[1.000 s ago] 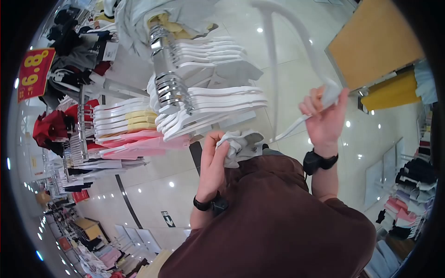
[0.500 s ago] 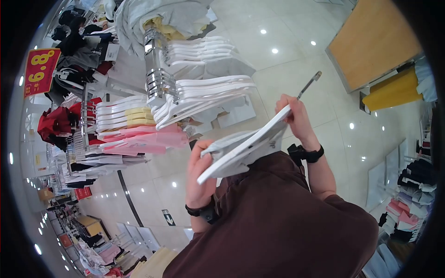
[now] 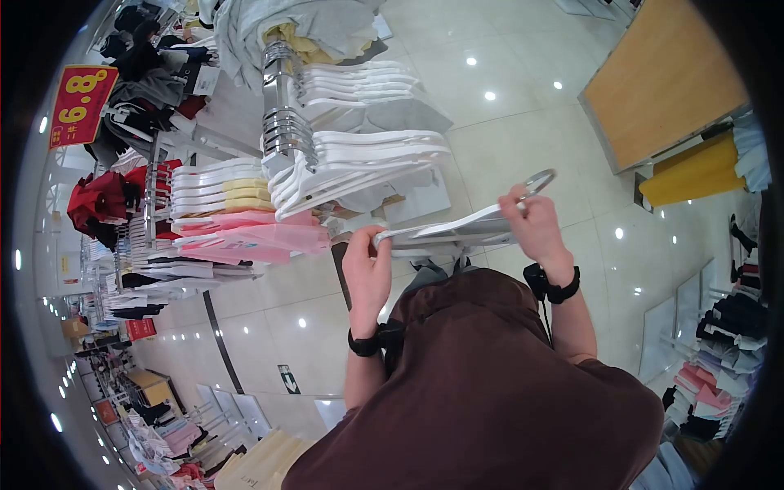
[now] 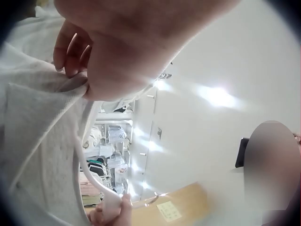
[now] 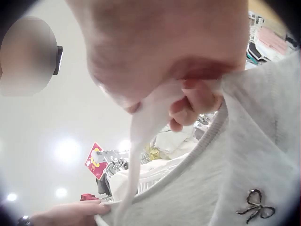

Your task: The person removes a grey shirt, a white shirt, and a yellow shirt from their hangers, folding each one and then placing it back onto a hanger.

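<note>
Hanger [image 3: 457, 224] nearer level; left hand [image 3: 367, 271] raised, pinching grey shirt [image 5: 261, 141].

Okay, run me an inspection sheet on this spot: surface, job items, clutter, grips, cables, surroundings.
Surface: pale tiled floor, glossy with light reflections.
Job items: light grey garment with bow ornament; white hanger; both held up.
Clutter: racked hangers crowded on a metal rail; grey clothes heaped near its far end.
Left grip: pinches the garment's edge.
Right grip: holds the hanger near its middle.
Cables: apparently a thin dark cord beside the right wrist.
Surroundings: pink clothes, red price sign, wooden panel.
</note>
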`<action>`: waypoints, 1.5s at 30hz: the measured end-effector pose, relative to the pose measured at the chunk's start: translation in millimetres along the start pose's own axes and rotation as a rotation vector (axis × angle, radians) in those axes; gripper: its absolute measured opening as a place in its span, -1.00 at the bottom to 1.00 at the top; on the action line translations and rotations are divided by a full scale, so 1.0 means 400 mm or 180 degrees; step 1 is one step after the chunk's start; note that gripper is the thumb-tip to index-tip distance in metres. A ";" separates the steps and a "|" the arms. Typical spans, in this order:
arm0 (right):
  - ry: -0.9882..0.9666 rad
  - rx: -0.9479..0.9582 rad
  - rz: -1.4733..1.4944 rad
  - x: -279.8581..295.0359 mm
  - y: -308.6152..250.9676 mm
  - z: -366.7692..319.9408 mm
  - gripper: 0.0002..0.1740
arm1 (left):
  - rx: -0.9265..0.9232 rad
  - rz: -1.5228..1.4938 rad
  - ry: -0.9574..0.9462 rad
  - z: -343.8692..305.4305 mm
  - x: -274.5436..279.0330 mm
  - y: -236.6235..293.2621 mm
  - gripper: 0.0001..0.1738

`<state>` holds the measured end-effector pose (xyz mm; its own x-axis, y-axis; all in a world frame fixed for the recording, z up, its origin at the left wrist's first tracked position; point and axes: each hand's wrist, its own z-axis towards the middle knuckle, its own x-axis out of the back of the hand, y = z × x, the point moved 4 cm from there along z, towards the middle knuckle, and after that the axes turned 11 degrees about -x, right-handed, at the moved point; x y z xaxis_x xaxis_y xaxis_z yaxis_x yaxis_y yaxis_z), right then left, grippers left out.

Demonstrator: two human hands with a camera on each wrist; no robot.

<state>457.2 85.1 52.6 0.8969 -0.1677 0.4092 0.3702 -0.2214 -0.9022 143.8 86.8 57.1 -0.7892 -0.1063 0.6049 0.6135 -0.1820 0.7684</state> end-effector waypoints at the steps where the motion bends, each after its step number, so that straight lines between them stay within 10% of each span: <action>1: -0.0179 0.0111 -0.0267 -0.019 -0.005 -0.005 -0.58 | -0.0085 -0.0049 -0.0107 0.000 -0.015 0.023 -0.79; 10: -0.0246 0.0314 0.0029 -0.020 -0.029 -0.012 -0.65 | -0.0357 -0.0443 -0.0211 0.014 -0.042 0.010 -0.65; 13: -0.0348 0.0129 -0.0263 -0.015 -0.012 -0.002 -0.64 | 0.0448 -0.1227 -0.0147 0.038 -0.041 -0.112 -0.51; 16: -0.0459 -0.0139 -0.0607 -0.027 0.006 -0.003 -0.66 | 0.1934 -0.4660 0.0165 0.104 -0.115 -0.288 -0.38; 30: 0.0155 -0.0324 -0.0594 0.030 0.064 0.039 -0.75 | 0.1392 -0.5762 0.0966 0.303 -0.092 -0.349 -0.55; 33: -0.0063 -0.0689 -0.0664 0.060 0.064 0.079 -0.71 | 0.0295 -0.3203 0.0201 0.236 -0.071 -0.344 -0.57; 35: -0.0093 -0.0587 -0.0714 0.072 0.076 0.126 -0.69 | 0.2079 -0.5691 0.0909 0.187 -0.076 -0.326 -0.58; 45: -0.1342 0.0395 -0.0467 -0.095 -0.306 0.307 -0.65 | 0.2366 -0.6161 0.0627 0.087 -0.011 -0.277 -0.42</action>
<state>407.6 236.4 131.0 0.8435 0.2679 0.4656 0.5036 -0.0925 -0.8590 80.3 141.3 -23.4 -0.2458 -0.3934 -0.8859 -0.9663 0.1716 0.1919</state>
